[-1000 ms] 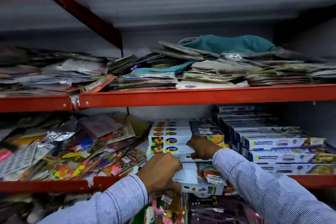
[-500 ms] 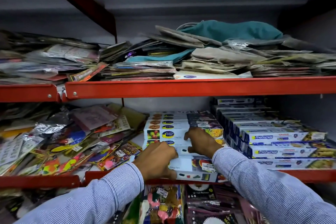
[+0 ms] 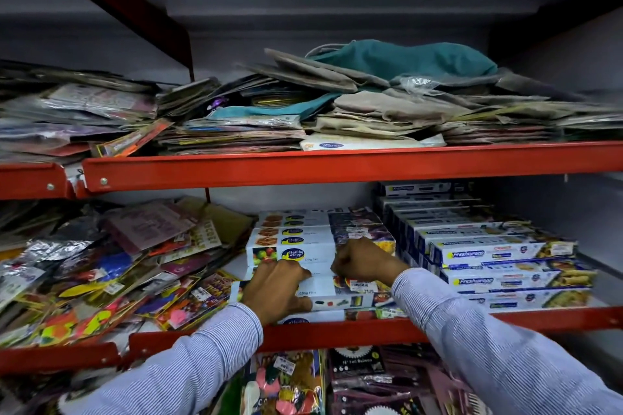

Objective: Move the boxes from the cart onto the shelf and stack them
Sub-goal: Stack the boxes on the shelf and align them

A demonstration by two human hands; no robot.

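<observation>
A long white cling film box (image 3: 337, 290) lies at the front of the red shelf (image 3: 337, 333), on top of another white box. My left hand (image 3: 276, 290) is clamped over its left part, fingers curled over the far edge. My right hand (image 3: 364, 261) presses with curled fingers on its top, right of the middle. Behind it stands a stack of white Healthy Wrapp boxes (image 3: 293, 242). The cart is out of view.
A stepped stack of blue and white Freshwrapp boxes (image 3: 488, 266) fills the shelf's right side. Loose colourful packets (image 3: 101, 280) are heaped at the left. The shelf above (image 3: 303, 168) holds folded cloth bags and flat packets. Balloon packs (image 3: 290, 381) hang below.
Both hands have pushed the front box further in onto the shelf, toward the stack behind it. The view has tilted down and moved closer.
</observation>
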